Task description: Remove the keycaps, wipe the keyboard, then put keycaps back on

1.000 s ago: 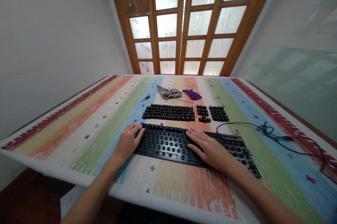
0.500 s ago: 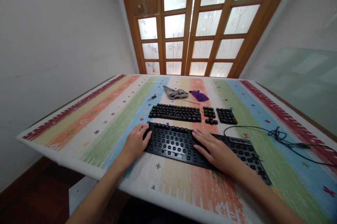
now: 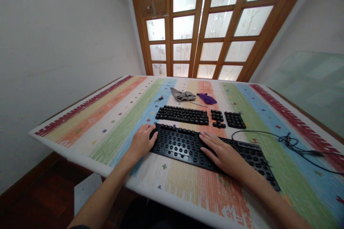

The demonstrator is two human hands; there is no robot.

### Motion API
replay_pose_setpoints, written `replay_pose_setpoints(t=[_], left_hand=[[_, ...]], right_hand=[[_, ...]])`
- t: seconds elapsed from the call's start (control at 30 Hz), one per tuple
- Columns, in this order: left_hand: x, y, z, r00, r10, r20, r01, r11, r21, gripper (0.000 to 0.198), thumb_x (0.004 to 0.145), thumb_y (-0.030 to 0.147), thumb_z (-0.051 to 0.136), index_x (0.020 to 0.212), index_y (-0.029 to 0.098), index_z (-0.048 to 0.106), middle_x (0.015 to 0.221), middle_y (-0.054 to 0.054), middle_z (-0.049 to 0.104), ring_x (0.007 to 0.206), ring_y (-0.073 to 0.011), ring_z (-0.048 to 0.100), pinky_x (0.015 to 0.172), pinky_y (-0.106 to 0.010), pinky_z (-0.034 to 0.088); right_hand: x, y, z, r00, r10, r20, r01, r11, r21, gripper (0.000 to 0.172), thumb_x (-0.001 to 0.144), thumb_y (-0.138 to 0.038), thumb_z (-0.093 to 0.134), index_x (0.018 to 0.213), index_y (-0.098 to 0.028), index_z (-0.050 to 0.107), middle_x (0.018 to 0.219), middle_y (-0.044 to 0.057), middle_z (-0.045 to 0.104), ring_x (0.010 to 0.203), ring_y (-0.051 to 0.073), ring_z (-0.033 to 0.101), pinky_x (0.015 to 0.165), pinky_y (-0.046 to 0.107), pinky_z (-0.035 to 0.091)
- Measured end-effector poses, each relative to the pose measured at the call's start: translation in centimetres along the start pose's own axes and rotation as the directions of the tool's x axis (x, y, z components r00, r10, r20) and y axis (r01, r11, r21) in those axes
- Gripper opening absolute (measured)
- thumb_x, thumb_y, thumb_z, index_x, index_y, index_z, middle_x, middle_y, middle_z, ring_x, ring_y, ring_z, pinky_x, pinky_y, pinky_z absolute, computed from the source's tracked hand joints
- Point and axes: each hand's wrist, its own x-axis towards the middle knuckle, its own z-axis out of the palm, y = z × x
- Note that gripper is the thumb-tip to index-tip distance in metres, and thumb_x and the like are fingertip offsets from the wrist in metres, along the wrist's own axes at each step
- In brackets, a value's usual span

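A black keyboard [image 3: 176, 146] lies at a slant on the table, most of its keycaps off and the bare key posts showing. Along its top edge a row of keycaps [image 3: 185, 130] is still in place. My left hand [image 3: 142, 140] grips the left end, thumb on the top face and fingers at the upper left corner. Across the middle rests my right hand [image 3: 219, 152], fingers stretched toward the top row and thumb apart; it covers some of the posts. Just beyond the board, loose black keycaps [image 3: 182, 115] are laid out in keyboard order, with a number-pad group [image 3: 235, 119] at the right.
Behind the keycaps lie a grey cloth [image 3: 182, 95], a purple cloth [image 3: 207, 98], a thin metal rod [image 3: 197, 104] and a small black-handled tool [image 3: 160, 99]. The keyboard's cable [image 3: 291, 143] coils at the right. A striped tablecloth [image 3: 113, 136] covers the table.
The whole view has shifted a little, so everything appears slightly farther right. Both hands keep about the same places on the keyboard.
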Motion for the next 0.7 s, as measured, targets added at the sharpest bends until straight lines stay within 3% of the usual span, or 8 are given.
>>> replay_pose_setpoints(t=[0.3, 0.5, 0.7], left_hand=[[0.0, 2.4, -0.3, 0.996, -0.066, 0.063, 0.047, 0.963, 0.264, 0.028, 0.096, 0.031, 0.050, 0.115, 0.013, 0.062, 0.107, -0.014, 0.067, 0.100, -0.0276, 0.062, 0.090, -0.041, 0.049], [0.4, 2.2, -0.6, 0.984, -0.120, 0.132, 0.090, 0.973, 0.212, 0.027, 0.097, 0.033, 0.050, 0.106, 0.014, 0.067, 0.100, -0.012, 0.068, 0.096, -0.0258, 0.064, 0.088, -0.038, 0.049], [0.3, 1.6, -0.5, 0.988, -0.090, 0.127, 0.065, 0.980, 0.187, 0.028, 0.096, 0.030, 0.049, 0.111, 0.013, 0.066, 0.103, -0.013, 0.068, 0.098, -0.0263, 0.063, 0.089, -0.038, 0.049]], right_hand=[[0.0, 0.1, 0.1, 1.000, -0.011, 0.001, 0.011, 0.999, -0.051, 0.047, 0.099, -0.038, 0.043, 0.141, -0.019, 0.053, 0.145, 0.008, 0.051, 0.135, 0.026, 0.046, 0.113, 0.047, 0.042], [0.0, 0.2, 0.2, 1.000, 0.004, -0.003, -0.004, 1.000, -0.025, 0.047, 0.099, -0.038, 0.045, 0.141, -0.020, 0.053, 0.145, 0.008, 0.050, 0.136, 0.026, 0.046, 0.113, 0.046, 0.041], [0.0, 0.1, 0.2, 1.000, -0.006, 0.002, 0.006, 0.999, -0.054, 0.046, 0.099, -0.038, 0.043, 0.140, -0.018, 0.054, 0.144, 0.009, 0.052, 0.135, 0.026, 0.048, 0.112, 0.048, 0.043]])
